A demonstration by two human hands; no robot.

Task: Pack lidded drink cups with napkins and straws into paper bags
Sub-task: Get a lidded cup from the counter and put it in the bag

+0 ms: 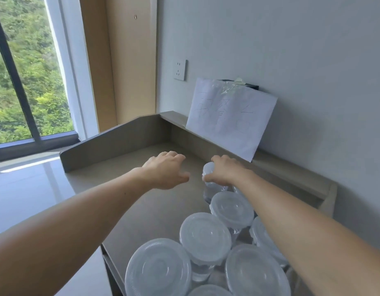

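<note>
step in hand: picking one cup from stock. no paper bag, napkin or straw is in view, so packing proper has not begun.

right hand [225,170], centre right of the frame: fingers and thumb curled over the lid of the far cup [209,190], gripping it from above. this cup stands on the grey counter [142,201] at the far end of the group, and its clear body shows below the hand.

left hand [163,170], centre of the frame: palm down, fingers loosely spread, holding nothing. it hovers over bare counter just beside the gripped cup, not touching it. whether it rests on the counter cannot be told.

stock: the other lidded cups [205,233] stand packed together at lower centre, several touching, all with lids on.

a paper sheet [229,118] with handwriting leans against the wall above the ledge, upper right of centre.

next move, as judged: lift the far cup straight up to clear its neighbours, keep it upright since the grip is on the lid alone, and support the body with the free hand before carrying it to a bag.
</note>
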